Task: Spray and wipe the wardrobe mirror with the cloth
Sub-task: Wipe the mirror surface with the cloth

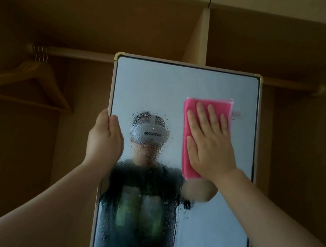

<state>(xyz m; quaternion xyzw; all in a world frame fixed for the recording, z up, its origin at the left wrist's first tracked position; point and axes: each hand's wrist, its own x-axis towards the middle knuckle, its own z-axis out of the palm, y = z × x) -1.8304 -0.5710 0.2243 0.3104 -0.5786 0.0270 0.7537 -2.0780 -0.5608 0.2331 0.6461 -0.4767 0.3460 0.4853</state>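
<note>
1. Left hand (105, 135) curls its fingers round the mirror (164, 85) at its 9 o'clock edge.
2. Right hand (208, 143) lies flat, fingers straight, pressing the pink cloth (189, 110) on the mirror at 2 o'clock.

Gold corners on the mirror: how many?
2: one gold corner at the top left of the mirror, one at its top right. The bottom is out of view, so more may be hidden.

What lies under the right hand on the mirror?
A folded pink cloth, which the flat right hand presses against the mirror. The glass beneath the cloth is covered, so whether it is wet there cannot be seen.
</note>
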